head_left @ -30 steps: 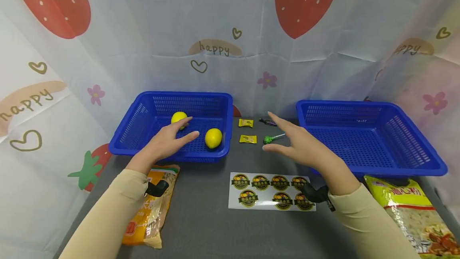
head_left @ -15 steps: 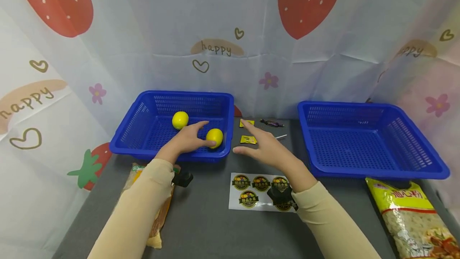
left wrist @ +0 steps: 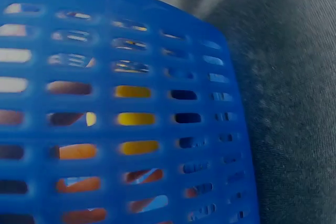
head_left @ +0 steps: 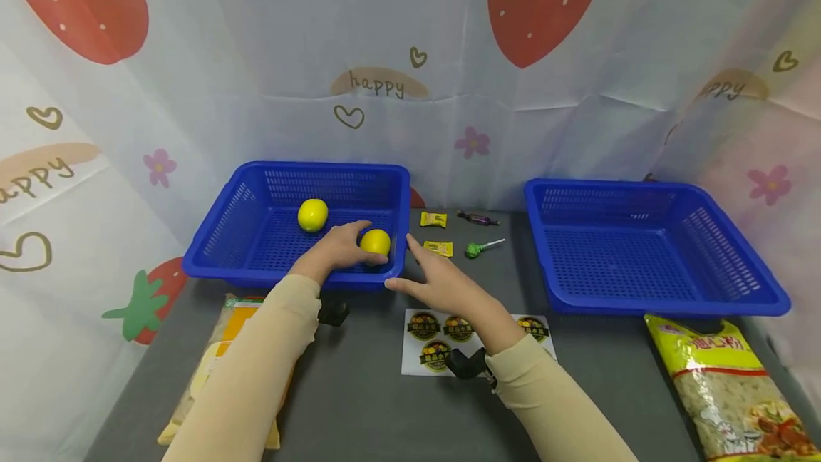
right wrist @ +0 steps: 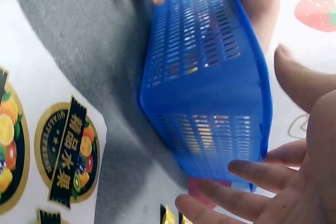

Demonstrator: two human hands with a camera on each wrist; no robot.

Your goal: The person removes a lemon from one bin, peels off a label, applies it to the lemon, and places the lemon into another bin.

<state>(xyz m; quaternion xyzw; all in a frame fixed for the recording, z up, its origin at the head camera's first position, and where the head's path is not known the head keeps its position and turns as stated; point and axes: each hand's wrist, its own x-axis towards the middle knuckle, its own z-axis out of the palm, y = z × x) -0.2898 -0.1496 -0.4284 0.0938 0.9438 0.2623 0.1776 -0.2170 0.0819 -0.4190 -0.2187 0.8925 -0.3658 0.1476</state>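
Note:
Two yellow lemons are in the left blue plastic basket (head_left: 212, 252). My left hand (head_left: 336, 248) reaches over its front rim, thumb and fingers curled round the nearer lemon (head_left: 375, 242). The other lemon (head_left: 313, 214) lies farther back. Through the basket slots, the left wrist view shows yellow patches of a lemon (left wrist: 135, 119) and parts of the hand. My right hand (head_left: 442, 282) is at the basket's right front corner, thumb and fingers spread, holding nothing. The right wrist view shows these fingers (right wrist: 257, 174) beside the basket wall; whether they touch it I cannot tell.
Another blue basket (head_left: 661, 305) stands at the right. Between the baskets lie yellow-wrapped candies (head_left: 433, 219), a dark-wrapped candy (head_left: 477, 218) and a green lollipop (head_left: 473, 250). A sticker sheet (head_left: 417, 366) is under the right forearm. Food bags (head_left: 212, 355) (head_left: 725, 383) lie at both sides.
The left hand has moved right through the basket and closed round the nearer lemon. The right hand has moved left from above the candies to the left basket's corner.

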